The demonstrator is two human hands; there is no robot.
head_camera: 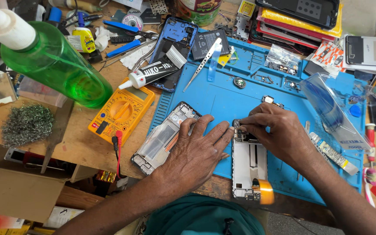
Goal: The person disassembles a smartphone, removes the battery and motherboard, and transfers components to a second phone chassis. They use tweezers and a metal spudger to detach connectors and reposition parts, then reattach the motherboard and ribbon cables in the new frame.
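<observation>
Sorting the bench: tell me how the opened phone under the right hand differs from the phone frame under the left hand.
The opened phone lies straight, top away from the person; the phone frame lies slanted, half off the blue mat. The right hand works with its fingertips at the opened phone's top end, while the left hand rests flat beside the frame. Orange tape sits only at the opened phone's bottom. Both lie open, insides up.

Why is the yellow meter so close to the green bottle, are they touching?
Apart. The head view shows bare wooden bench between the yellow meter and the green bottle.
</observation>
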